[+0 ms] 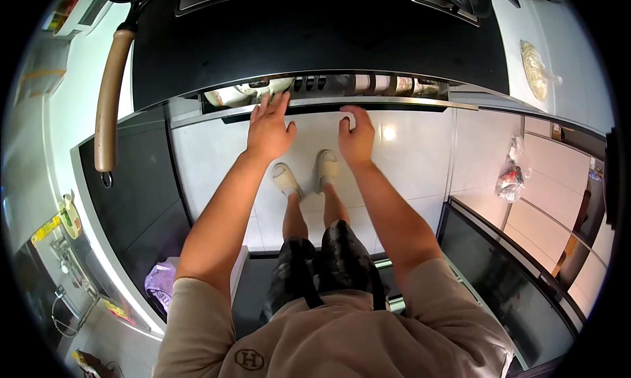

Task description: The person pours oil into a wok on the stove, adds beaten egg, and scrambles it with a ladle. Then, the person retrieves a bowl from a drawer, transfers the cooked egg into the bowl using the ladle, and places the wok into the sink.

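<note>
A drawer (pixel 378 103) with a metal front edge is pulled partly out below the black cooktop. My left hand (pixel 268 133) is at this edge, fingers stretched forward and thumb apart, with the fingertips over or touching the rim near the white dishes (pixel 229 96). Nothing shows in its grasp. To the right, my right hand (pixel 357 135) is just in front of the edge, its fingers bent and a gap between forefinger and thumb. It holds nothing visible. Several jars (pixel 383 84) stand in the drawer's right part, half hidden under the cooktop.
Above the drawer spreads the black cooktop (pixel 315 40). A pan's tan handle (pixel 110 102) juts out over the left side. A clear bag (pixel 536 69) lies on the right counter, and another bag (pixel 510 181) is lower right. A purple bag (pixel 160 283) is lower left.
</note>
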`<action>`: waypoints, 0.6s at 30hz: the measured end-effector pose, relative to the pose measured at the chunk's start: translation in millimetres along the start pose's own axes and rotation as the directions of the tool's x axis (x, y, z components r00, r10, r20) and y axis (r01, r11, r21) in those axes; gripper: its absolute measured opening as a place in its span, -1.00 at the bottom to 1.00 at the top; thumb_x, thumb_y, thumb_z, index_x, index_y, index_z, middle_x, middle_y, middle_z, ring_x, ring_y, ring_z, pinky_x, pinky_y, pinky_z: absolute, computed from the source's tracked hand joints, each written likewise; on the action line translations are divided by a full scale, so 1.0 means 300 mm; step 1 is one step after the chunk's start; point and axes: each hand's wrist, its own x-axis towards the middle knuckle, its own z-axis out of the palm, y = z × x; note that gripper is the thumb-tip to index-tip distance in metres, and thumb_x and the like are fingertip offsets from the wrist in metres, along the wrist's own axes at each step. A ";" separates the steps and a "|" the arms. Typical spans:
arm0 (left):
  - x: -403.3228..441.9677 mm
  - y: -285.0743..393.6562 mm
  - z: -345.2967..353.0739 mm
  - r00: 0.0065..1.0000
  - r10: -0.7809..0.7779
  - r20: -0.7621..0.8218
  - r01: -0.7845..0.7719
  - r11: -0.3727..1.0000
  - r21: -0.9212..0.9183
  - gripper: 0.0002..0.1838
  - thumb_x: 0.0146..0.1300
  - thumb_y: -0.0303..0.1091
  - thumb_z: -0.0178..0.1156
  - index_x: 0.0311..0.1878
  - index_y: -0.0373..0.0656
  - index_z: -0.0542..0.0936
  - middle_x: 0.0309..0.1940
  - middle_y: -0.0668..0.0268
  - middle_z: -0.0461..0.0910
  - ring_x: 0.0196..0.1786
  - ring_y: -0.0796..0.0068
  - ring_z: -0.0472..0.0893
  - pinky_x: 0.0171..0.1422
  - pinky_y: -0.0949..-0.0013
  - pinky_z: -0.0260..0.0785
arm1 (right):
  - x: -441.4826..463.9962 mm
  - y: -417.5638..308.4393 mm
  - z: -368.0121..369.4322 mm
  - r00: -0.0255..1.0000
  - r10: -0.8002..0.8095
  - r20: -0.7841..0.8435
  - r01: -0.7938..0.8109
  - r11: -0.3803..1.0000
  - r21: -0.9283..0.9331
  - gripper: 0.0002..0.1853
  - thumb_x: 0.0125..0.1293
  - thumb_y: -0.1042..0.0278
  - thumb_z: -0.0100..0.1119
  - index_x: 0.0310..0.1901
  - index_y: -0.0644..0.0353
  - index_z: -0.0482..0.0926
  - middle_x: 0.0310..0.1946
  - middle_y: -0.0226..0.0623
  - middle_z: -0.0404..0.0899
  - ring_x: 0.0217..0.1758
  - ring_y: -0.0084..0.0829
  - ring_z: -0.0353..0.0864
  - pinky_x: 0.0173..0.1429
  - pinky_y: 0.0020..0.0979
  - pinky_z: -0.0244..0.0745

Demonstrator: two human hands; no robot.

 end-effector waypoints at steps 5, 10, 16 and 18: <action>-0.047 0.012 0.025 0.990 -0.110 0.085 0.112 0.994 -0.015 -0.34 0.17 -0.29 0.13 0.38 -0.04 0.28 0.18 0.21 0.53 0.28 0.23 0.47 0.52 0.03 -0.01 | 0.033 0.080 -0.078 0.934 -0.310 0.181 0.357 0.846 -0.397 -0.87 0.18 0.33 0.18 -0.24 0.11 0.60 -0.34 -0.21 0.64 -0.19 -0.16 0.60 0.11 -0.17 0.44; -0.134 0.018 0.050 0.994 -0.103 0.047 0.106 0.993 -0.047 -0.49 0.13 -0.36 0.12 0.21 0.01 0.39 -0.11 0.33 0.68 -0.03 0.23 0.63 0.44 0.01 0.12 | -0.073 0.094 -0.103 0.953 -0.235 0.190 0.291 0.883 -0.367 -0.93 0.17 0.34 0.19 -0.39 0.11 0.57 -0.40 -0.25 0.61 -0.27 -0.15 0.56 -0.05 -0.14 0.41; -0.230 0.038 0.087 0.989 -0.134 0.070 0.138 0.989 -0.061 -0.58 0.09 -0.41 0.12 0.09 -0.03 0.44 -0.18 0.34 0.70 -0.09 0.26 0.66 0.32 0.02 0.26 | -0.167 0.074 -0.151 0.952 -0.153 0.263 0.252 0.880 -0.402 -0.87 0.19 0.29 0.20 -0.42 0.12 0.53 -0.43 -0.25 0.57 -0.25 -0.16 0.55 -0.11 -0.13 0.40; -0.247 0.041 0.094 0.989 -0.134 0.066 0.140 0.984 -0.106 -0.58 0.08 -0.42 0.13 0.08 -0.05 0.44 -0.18 0.33 0.70 -0.11 0.26 0.66 0.29 0.06 0.29 | -0.162 0.085 -0.155 0.940 -0.162 0.300 0.280 0.870 -0.407 -0.82 0.20 0.22 0.20 -0.42 0.12 0.53 -0.43 -0.24 0.59 -0.27 -0.14 0.57 -0.13 -0.12 0.41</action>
